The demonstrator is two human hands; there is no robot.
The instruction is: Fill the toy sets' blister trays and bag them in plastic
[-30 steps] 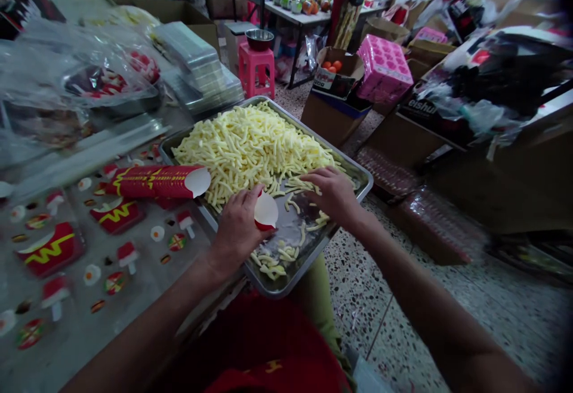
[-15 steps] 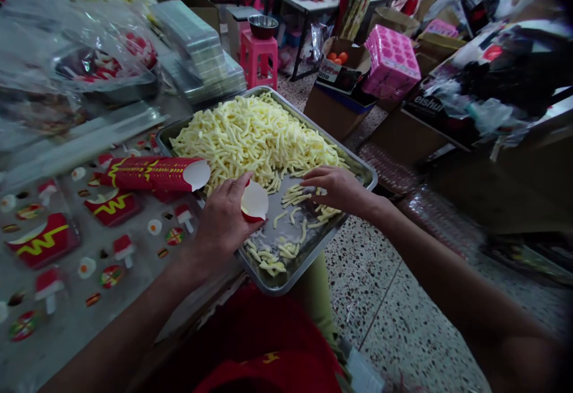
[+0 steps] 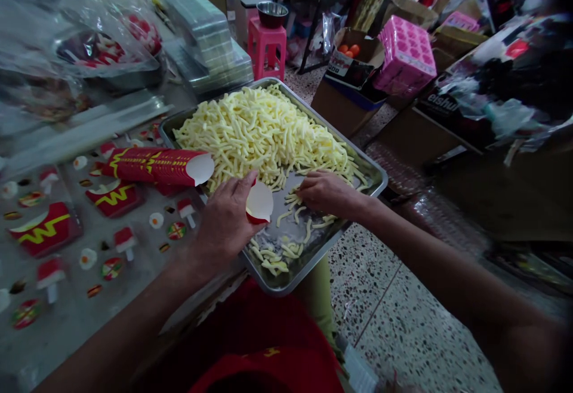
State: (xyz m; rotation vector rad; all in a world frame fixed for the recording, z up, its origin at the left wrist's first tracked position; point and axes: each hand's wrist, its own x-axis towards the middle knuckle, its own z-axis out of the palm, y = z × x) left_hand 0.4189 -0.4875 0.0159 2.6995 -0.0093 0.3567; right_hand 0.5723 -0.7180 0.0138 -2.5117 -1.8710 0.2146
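Observation:
My left hand [image 3: 229, 217] is wrapped round a small red paper fry box [image 3: 259, 202], its white inner side facing up over the tray's near left part. Across from it, my right hand [image 3: 329, 193] has its fingers curled down on a few pale yellow fry-shaped sticks [image 3: 293, 199]; the fingertips are partly hidden. Both hands are over a metal tray [image 3: 273, 288]. A big heap of the same fries [image 3: 259, 130] fills its far half, and loose ones lie on the bare near part.
Left of the tray, a nested stack of red fry boxes [image 3: 152, 165] lies on a table mat [image 3: 147, 261] printed with food pictures. Clear plastic packs [image 3: 201, 28] and bagged goods stand behind. Beyond are a pink stool [image 3: 268, 46], cartons [image 3: 340, 106] and pink trays [image 3: 406, 55].
My right hand has lowered and its spread fingers have closed on the loose fries. My left hand keeps the box in nearly the same place. The view has shifted slightly.

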